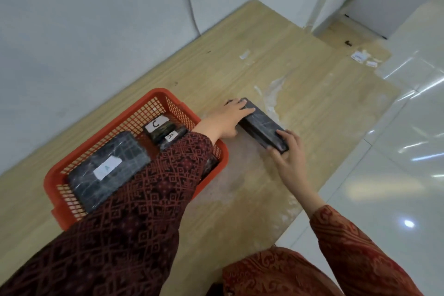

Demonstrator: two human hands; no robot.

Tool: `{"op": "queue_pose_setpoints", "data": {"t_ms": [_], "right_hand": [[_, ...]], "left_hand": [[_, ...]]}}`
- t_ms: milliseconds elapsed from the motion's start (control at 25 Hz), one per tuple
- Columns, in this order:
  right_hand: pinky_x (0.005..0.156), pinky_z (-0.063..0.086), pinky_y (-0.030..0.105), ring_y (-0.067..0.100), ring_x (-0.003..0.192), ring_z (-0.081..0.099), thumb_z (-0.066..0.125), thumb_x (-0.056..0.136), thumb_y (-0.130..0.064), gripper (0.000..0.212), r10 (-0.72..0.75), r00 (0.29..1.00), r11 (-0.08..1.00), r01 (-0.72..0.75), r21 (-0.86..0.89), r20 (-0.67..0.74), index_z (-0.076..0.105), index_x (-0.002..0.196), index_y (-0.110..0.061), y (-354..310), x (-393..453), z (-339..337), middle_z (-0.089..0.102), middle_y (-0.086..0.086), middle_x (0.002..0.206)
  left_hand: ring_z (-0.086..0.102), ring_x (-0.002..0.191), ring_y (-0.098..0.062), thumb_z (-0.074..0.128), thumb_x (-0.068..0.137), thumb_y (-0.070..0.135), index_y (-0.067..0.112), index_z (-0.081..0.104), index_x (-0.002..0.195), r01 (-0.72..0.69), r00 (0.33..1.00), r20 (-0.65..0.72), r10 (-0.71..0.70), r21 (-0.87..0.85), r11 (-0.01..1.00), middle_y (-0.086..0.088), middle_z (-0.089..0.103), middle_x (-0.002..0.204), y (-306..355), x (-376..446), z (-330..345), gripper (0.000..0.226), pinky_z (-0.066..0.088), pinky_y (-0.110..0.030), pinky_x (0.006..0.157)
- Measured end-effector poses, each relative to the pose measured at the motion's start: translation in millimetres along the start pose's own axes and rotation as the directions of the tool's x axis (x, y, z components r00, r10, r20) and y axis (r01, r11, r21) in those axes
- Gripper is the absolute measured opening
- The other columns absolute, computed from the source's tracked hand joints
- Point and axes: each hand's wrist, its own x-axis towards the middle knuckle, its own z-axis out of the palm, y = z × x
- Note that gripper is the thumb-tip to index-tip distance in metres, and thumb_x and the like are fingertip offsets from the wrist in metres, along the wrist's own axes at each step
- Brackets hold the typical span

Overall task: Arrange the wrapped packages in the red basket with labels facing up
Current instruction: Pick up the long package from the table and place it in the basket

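Note:
A long dark wrapped package (263, 125) lies on the wooden table just right of the red basket (134, 113). My left hand (228, 119) grips its far end and my right hand (288, 154) grips its near end. No label shows on its upper face. Inside the basket lie a large dark package with a white label "A" (108, 168), a smaller one labelled "C" (157, 126) and another labelled "A" (173, 137), all labels facing up. My left sleeve hides the basket's near right part.
The wooden table (300, 60) runs along a white wall on the left. Clear plastic wrap scraps (272, 94) lie beyond the package. Small paper scraps (360, 56) sit at the far corner. Glossy white floor tiles (396, 151) lie off the table's right edge.

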Motion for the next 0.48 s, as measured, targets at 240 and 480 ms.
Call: {"op": "queue_pose_setpoints", "data": {"t_ms": [240, 480], "right_hand": [[0.078, 0.045, 0.018, 0.002, 0.087, 0.059, 0.047, 0.076, -0.055, 0.032, 0.15, 0.986, 0.89, -0.167, 0.424, 0.073, 0.062, 0.089, -0.029, -53.6, 30.3, -36.2, 0.06, -0.007, 0.092], [0.094, 0.047, 0.02, -0.002, 0.104, 0.061, 0.036, 0.089, -0.058, 0.051, -0.058, 0.969, 0.868, -0.071, 0.491, 0.241, 0.061, 0.108, -0.019, -127.4, 36.7, 6.8, 0.067, 0.0, 0.107]], "left_hand": [[0.062, 0.079, -0.01, 0.069, 0.079, 0.023, 0.02, 0.068, 0.097, -0.107, 0.892, -0.445, -0.076, -0.37, 0.923, 0.003, 0.07, 0.087, -17.8, -68.5, -52.7, 0.018, 0.05, -0.031, 0.073], [0.063, 0.081, -0.004, 0.078, 0.07, 0.044, 0.031, 0.065, 0.091, -0.043, 0.668, -0.524, -0.529, -0.736, 0.676, 0.009, 0.071, 0.088, -30.8, -190.2, -25.0, 0.028, 0.047, -0.018, 0.073]]}}
